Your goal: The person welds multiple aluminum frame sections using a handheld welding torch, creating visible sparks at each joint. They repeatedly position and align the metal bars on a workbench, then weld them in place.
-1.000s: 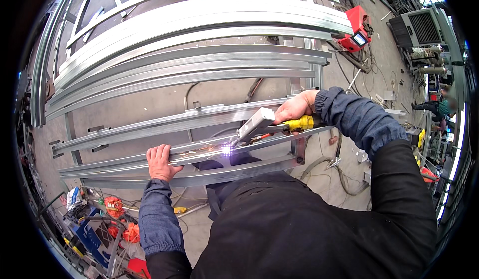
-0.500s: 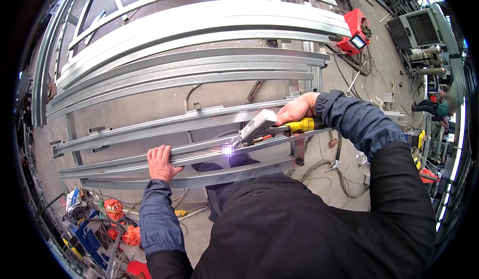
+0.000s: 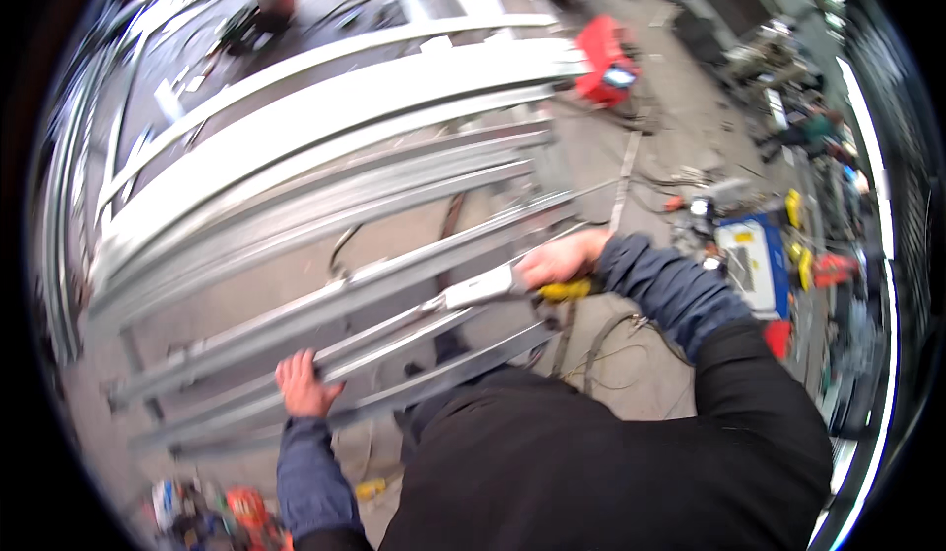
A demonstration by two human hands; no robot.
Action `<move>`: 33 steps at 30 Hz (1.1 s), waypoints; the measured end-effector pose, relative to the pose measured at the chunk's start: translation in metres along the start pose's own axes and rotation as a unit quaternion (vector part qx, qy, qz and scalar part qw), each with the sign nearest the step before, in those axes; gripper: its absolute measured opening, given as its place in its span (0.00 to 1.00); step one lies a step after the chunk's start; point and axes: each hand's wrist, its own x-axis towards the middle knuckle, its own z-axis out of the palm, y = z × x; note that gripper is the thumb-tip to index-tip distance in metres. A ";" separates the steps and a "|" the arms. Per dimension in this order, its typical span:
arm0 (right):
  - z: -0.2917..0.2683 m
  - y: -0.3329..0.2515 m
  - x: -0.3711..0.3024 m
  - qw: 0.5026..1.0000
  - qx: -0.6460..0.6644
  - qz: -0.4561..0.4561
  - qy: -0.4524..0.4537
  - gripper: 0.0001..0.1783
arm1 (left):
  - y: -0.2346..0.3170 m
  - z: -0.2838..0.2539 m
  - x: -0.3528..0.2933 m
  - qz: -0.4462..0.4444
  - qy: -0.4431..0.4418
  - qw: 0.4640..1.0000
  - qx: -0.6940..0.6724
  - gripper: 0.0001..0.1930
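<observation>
My right hand (image 3: 560,260) is closed around a welding gun (image 3: 481,288) with a boxy light-grey body and a yellow part under my hand. Its narrow front end points left, over the metal rails; whether the tip touches them is blurred. No arc light shows at it. My left hand (image 3: 304,383) lies on a long steel rail (image 3: 236,396), fingers stretched over it and thumb apart. Nearest my body runs another steel rail (image 3: 448,369). Beyond the gun lies a parallel rail (image 3: 374,277).
Stacked pale metal profiles (image 3: 345,107) fill the far side. A red machine (image 3: 603,63) with a lit screen stands at their right end. Hoses (image 3: 611,339) lie on the floor, and a blue-and-white box (image 3: 754,265) stands at right. A blurred person-like shape (image 3: 258,19) is at far left.
The bright arc at the gun's tip has gone out. The gun has swung to a flatter angle. The whole view has turned and shifted; my left hand stays on the rail.
</observation>
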 end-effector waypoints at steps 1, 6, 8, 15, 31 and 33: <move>0.013 0.000 -0.017 0.999 -0.049 0.010 0.004 0.18 | -0.003 0.007 -0.006 0.005 0.013 1.000 0.004 0.50; 0.153 0.035 -0.073 0.977 0.187 -0.038 0.092 0.27 | 0.008 0.022 -0.072 -0.038 -0.013 0.999 0.010 0.50; 0.206 0.073 -0.080 0.965 0.165 -0.111 0.171 0.29 | 0.017 0.017 -0.074 -0.008 -0.021 1.000 0.022 0.50; 0.284 0.042 -0.095 0.905 0.134 -0.230 0.333 0.33 | 0.071 -0.006 -0.027 0.119 -0.028 0.992 -0.007 0.51; 0.290 -0.034 -0.134 0.836 0.073 -0.383 0.387 0.42 | 0.404 -0.067 -0.044 0.298 -0.478 0.643 -0.519 0.29; 0.274 -0.023 -0.144 0.851 0.047 -0.400 0.337 0.44 | 0.418 -0.066 -0.042 0.314 -0.470 0.642 -0.517 0.27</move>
